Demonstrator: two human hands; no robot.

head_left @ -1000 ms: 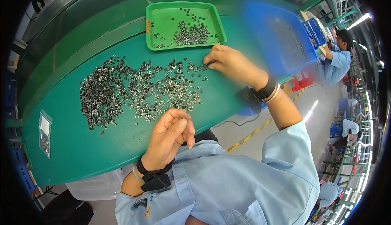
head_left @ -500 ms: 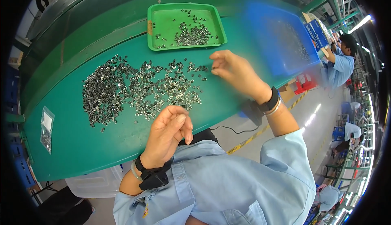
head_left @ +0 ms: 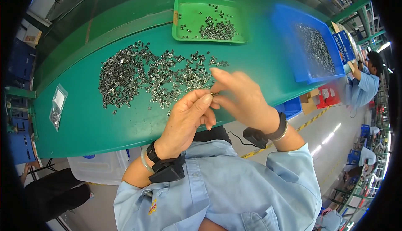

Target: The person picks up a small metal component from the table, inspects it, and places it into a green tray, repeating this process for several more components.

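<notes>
My left hand (head_left: 189,117) is closed in a pinch near the front edge of the green table (head_left: 83,132). A small black and metal part (head_left: 214,94) shows at its fingertips. Against the same part, the thumb of my right hand (head_left: 243,99) meets the left fingertips, its index finger raised above; this hand is partly blurred. Just beyond the hands lies a loose spread of small black and silver parts (head_left: 178,78). It runs into a denser heap (head_left: 121,78) on the left.
Behind the spread, a green tray (head_left: 190,17) holds more small parts. At the right stands a blue bin (head_left: 289,42) with many parts inside. A clear bag (head_left: 57,105) lies at the table's left. A person (head_left: 364,82) in light blue works beyond the bin.
My right hand has come in from beside the spread to meet my left hand at the fingertips. The whole view has shifted, with the table contents now further right and higher.
</notes>
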